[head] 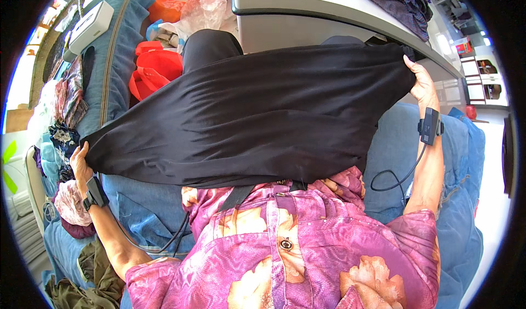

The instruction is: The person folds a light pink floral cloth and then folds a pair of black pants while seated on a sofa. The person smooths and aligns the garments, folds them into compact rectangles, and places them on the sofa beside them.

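Note:
A black cloth garment point(263, 116) is stretched wide across my lap, its surface drawn into long folds. At the left end my left hand point(81, 163) grips one corner of it. My right hand point(421, 81) holds the opposite end, higher up by the white table. What kind of garment it is, I cannot tell. Both wrists wear black strapped devices with cables. Under the cloth lie my legs, with one dark-clad knee point(211, 48) showing past its far edge.
I sit on a sofa with a blue denim cover point(411, 144). Ahead is a white table point(283, 3) bearing a patterned dark cloth point(394, 5). Red bags point(154, 68) and clear plastic point(203, 13) lie beyond my knee. Bundled clothes point(74, 202) and a white power strip point(91, 27) are at left.

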Available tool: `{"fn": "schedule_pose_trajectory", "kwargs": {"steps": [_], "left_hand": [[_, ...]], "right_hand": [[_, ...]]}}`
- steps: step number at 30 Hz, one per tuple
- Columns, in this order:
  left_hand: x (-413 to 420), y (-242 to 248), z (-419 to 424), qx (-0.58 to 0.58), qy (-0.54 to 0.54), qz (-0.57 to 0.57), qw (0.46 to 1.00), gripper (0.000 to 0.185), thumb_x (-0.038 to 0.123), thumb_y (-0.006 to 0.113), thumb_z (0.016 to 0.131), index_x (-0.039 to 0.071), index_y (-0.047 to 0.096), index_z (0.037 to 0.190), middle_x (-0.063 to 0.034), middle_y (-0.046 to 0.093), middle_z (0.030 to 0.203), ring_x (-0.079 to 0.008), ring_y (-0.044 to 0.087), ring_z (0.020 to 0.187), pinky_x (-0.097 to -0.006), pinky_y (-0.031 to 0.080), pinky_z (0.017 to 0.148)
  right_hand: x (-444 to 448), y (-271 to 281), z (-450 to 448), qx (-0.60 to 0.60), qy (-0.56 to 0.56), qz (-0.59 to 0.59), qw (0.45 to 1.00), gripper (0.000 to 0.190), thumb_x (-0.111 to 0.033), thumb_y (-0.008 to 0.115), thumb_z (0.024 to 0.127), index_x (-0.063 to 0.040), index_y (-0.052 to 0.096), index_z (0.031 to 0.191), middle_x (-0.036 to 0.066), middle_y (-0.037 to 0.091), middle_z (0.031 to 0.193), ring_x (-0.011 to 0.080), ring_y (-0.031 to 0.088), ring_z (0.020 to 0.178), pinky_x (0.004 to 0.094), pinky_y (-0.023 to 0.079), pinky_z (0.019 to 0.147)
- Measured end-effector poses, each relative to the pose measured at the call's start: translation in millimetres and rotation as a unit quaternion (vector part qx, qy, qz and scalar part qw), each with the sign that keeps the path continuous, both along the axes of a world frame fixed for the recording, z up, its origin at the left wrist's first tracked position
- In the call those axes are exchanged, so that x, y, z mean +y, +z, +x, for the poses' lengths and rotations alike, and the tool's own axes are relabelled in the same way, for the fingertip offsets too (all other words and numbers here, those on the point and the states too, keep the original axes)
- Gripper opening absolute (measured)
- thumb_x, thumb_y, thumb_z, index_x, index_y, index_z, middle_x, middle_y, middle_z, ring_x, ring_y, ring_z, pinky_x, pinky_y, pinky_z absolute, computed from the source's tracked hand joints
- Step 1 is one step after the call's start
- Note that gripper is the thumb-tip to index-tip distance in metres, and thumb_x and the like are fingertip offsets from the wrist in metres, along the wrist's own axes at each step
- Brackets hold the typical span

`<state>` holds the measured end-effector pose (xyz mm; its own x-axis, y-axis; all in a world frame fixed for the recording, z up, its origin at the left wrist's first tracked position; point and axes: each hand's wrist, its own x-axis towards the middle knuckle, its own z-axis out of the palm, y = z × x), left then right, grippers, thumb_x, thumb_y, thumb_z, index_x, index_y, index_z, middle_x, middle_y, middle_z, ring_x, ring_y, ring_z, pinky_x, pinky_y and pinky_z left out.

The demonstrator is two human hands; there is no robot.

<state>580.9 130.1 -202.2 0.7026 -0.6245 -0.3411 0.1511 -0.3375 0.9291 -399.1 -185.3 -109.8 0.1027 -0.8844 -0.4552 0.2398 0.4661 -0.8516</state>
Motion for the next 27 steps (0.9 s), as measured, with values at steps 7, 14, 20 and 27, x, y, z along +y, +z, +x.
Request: {"fn": "schedule_pose_trajectory", "kwargs": {"steps": [7,14,20,27], "left_hand": [[17.1,25.0,-42.5,-0.014,-0.100,0.091,0.991,0.037,0.002,0.071,0.086,-0.006,0.061,0.121,-0.0134,0.067,0.113,-0.0198,0.066,0.098,-0.0291,0.050,0.090],[4.6,52.0,-72.5,-0.093,-0.154,0.218,0.959,0.019,0.005,0.076,0.077,0.001,0.063,0.089,-0.0012,0.059,0.076,-0.0118,0.058,0.064,-0.0249,0.045,0.059],[4.4,52.3,-83.7,-0.191,-0.030,0.255,0.948,0.024,0.007,0.077,0.077,0.002,0.059,0.092,0.0006,0.054,0.074,-0.0104,0.052,0.056,-0.0268,0.040,0.049],[14.0,49.3,-58.5,-0.058,-0.144,0.014,0.988,0.020,0.015,0.065,0.093,-0.001,0.066,0.105,-0.0039,0.066,0.096,-0.0147,0.061,0.088,-0.0279,0.046,0.084]], "right_hand": [[6.2,-21.2,-18.6,0.005,-0.008,-0.017,1.000,0.026,-0.012,0.070,0.091,0.001,0.066,0.112,0.010,0.070,0.110,0.0208,0.067,0.101,0.0331,0.053,0.092],[29.5,-47.0,-19.9,0.041,0.091,-0.088,0.991,0.049,-0.008,0.071,0.086,0.001,0.055,0.132,0.007,0.063,0.127,0.0197,0.058,0.119,0.0316,0.041,0.106],[44.3,-57.2,-2.1,0.072,0.131,-0.117,0.982,0.058,-0.001,0.067,0.083,0.003,0.049,0.138,0.008,0.058,0.135,0.0201,0.053,0.126,0.0316,0.032,0.113],[56.4,-61.7,18.6,0.067,0.087,-0.055,0.992,0.044,-0.007,0.063,0.090,0.005,0.054,0.131,0.010,0.063,0.126,0.0194,0.059,0.115,0.0316,0.041,0.104]]}}
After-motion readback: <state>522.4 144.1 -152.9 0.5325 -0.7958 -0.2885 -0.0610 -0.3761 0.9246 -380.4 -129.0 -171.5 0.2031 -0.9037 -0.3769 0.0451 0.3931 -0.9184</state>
